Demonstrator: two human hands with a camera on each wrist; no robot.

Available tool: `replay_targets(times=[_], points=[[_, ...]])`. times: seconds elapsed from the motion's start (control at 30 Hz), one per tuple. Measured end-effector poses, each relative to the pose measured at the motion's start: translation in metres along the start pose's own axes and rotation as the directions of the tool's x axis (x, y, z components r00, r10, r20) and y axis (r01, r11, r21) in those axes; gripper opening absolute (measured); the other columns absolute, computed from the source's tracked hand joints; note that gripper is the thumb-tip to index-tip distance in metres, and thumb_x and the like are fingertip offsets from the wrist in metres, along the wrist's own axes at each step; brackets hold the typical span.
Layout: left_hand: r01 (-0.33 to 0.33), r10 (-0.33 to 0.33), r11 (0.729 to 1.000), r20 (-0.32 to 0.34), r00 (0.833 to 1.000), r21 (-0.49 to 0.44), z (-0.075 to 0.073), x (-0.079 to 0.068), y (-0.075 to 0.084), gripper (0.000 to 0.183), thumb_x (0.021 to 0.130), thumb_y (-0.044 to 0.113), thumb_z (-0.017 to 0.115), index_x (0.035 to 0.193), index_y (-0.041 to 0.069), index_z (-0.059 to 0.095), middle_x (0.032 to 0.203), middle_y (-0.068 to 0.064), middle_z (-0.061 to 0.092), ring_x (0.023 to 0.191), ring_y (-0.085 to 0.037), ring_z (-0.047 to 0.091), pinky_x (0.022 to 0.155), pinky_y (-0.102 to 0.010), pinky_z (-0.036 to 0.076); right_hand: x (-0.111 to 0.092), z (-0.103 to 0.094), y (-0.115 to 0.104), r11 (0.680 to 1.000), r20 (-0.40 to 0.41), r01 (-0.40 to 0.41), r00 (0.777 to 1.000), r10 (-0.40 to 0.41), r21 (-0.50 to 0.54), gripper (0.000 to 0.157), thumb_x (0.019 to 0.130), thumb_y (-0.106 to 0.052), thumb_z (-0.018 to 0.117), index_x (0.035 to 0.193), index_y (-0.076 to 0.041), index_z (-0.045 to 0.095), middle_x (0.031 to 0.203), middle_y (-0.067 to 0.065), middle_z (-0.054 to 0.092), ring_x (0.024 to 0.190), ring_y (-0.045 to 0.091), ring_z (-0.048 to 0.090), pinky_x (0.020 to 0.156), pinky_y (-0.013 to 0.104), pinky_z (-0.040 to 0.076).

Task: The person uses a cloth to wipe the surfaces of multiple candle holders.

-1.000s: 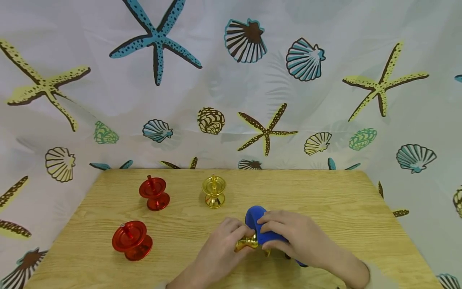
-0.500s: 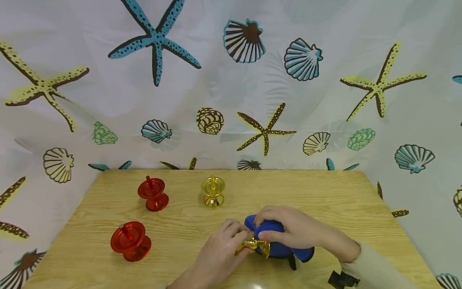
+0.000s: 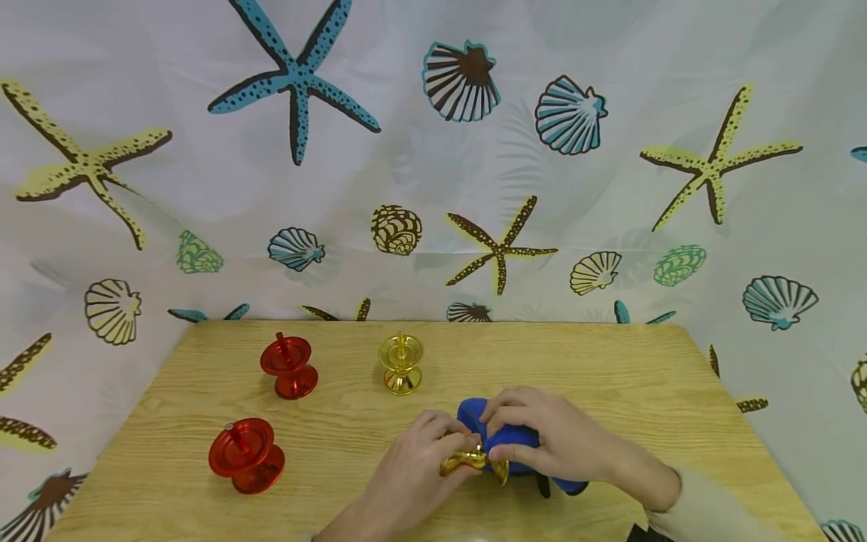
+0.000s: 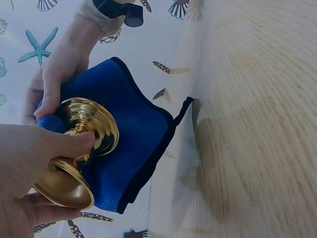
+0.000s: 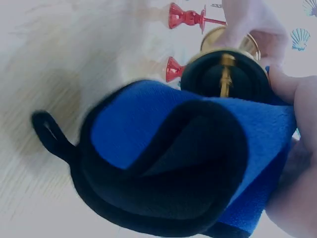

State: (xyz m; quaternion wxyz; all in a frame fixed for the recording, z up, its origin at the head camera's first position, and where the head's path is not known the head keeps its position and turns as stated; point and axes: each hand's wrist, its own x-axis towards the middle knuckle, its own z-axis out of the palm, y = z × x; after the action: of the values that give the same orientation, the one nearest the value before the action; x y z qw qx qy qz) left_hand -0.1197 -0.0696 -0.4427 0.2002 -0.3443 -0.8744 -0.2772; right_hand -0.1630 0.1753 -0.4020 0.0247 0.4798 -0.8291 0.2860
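My left hand [image 3: 409,467] holds a gold candlestick [image 4: 99,119] tilted on its side, its thumb across the stem and fingers at one flared end. At the other end, a dish with a central spike [image 5: 226,82] faces a blue cloth [image 4: 141,129] with black edging and a black hanging loop. My right hand [image 3: 558,440] grips that cloth, bunched against the dish, with fingers bent over it from above and the thumb near the dish rim. Part of the dish is hidden behind the cloth in the right wrist view. Both hands are close together over the table's front.
Another gold candlestick [image 3: 401,365] stands upright farther back on the wooden table [image 3: 609,369]. To the left are two red candlesticks, one at the back [image 3: 289,369] and one nearer [image 3: 247,455]. A curtain printed with shells and starfish [image 3: 406,150] hangs behind the table.
The right hand has shifted the cloth around the candlestick's dish, and more of the dish shows in the head view. The left hand keeps its hold in nearly the same place.
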Motion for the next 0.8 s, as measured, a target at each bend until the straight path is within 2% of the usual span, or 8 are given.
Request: replay_targets(times=[0.13, 0.27, 0.43, 0.57, 0.7, 0.8], points=[[0.008, -0.008, 1.0, -0.005, 1.0, -0.025, 0.0, 0.001, 0.0, 0.029, 0.075, 0.018, 0.096, 0.099, 0.016, 0.081, 0.1, 0.005, 0.075, 0.101, -0.012, 0.068, 0.085, -0.027, 0.061, -0.006, 0.006, -0.007, 0.988, -0.081, 0.076, 0.993, -0.087, -0.138, 0.008, 0.097, -0.032, 0.076, 0.101, -0.026, 0.073, 0.123, -0.004, 0.071, 0.115, 0.02, 0.071, 0.093, 0.041, 0.063], [0.018, -0.018, 0.999, -0.006, 1.0, -0.046, -0.001, 0.001, 0.0, 0.028, 0.074, 0.018, 0.096, 0.097, 0.015, 0.079, 0.099, 0.005, 0.076, 0.099, -0.012, 0.069, 0.085, -0.027, 0.061, -0.011, 0.015, -0.013, 0.952, -0.134, 0.11, 0.979, -0.153, -0.287, 0.013, 0.094, -0.036, 0.08, 0.1, -0.026, 0.073, 0.123, -0.004, 0.073, 0.117, 0.021, 0.071, 0.093, 0.043, 0.063], [0.058, -0.058, 0.995, 0.005, 0.998, -0.078, -0.003, 0.002, -0.001, 0.029, 0.074, 0.017, 0.097, 0.098, 0.015, 0.08, 0.099, 0.005, 0.077, 0.098, -0.011, 0.069, 0.084, -0.026, 0.06, -0.017, 0.026, -0.02, 0.863, -0.169, 0.145, 0.952, -0.255, -0.483, 0.017, 0.092, -0.04, 0.081, 0.097, -0.026, 0.074, 0.121, -0.002, 0.075, 0.121, 0.026, 0.072, 0.097, 0.044, 0.062], [0.098, -0.097, 0.991, 0.018, 0.995, -0.088, -0.003, 0.002, -0.002, 0.03, 0.074, 0.017, 0.097, 0.099, 0.015, 0.08, 0.1, 0.003, 0.077, 0.097, -0.012, 0.069, 0.083, -0.027, 0.06, -0.022, 0.033, -0.025, 0.806, -0.174, 0.171, 0.931, -0.321, -0.566, 0.019, 0.09, -0.041, 0.084, 0.096, -0.024, 0.077, 0.119, -0.001, 0.076, 0.121, 0.028, 0.072, 0.095, 0.044, 0.063], [0.106, -0.104, 0.99, 0.028, 0.994, -0.092, -0.003, 0.003, -0.003, 0.03, 0.075, 0.017, 0.096, 0.099, 0.014, 0.08, 0.1, 0.003, 0.078, 0.097, -0.013, 0.069, 0.084, -0.028, 0.06, -0.023, 0.033, -0.03, 0.812, -0.175, 0.143, 0.941, -0.288, -0.566, 0.021, 0.089, -0.044, 0.084, 0.096, -0.025, 0.078, 0.119, -0.002, 0.076, 0.122, 0.027, 0.072, 0.094, 0.044, 0.063], [0.102, -0.1, 0.99, 0.023, 0.995, -0.095, -0.003, 0.003, -0.004, 0.029, 0.075, 0.016, 0.096, 0.099, 0.014, 0.08, 0.1, 0.003, 0.077, 0.097, -0.013, 0.068, 0.083, -0.028, 0.06, -0.02, 0.03, -0.031, 0.835, -0.162, 0.104, 0.961, -0.224, -0.541, 0.023, 0.091, -0.046, 0.08, 0.098, -0.025, 0.076, 0.12, -0.004, 0.075, 0.124, 0.025, 0.071, 0.094, 0.043, 0.063]])
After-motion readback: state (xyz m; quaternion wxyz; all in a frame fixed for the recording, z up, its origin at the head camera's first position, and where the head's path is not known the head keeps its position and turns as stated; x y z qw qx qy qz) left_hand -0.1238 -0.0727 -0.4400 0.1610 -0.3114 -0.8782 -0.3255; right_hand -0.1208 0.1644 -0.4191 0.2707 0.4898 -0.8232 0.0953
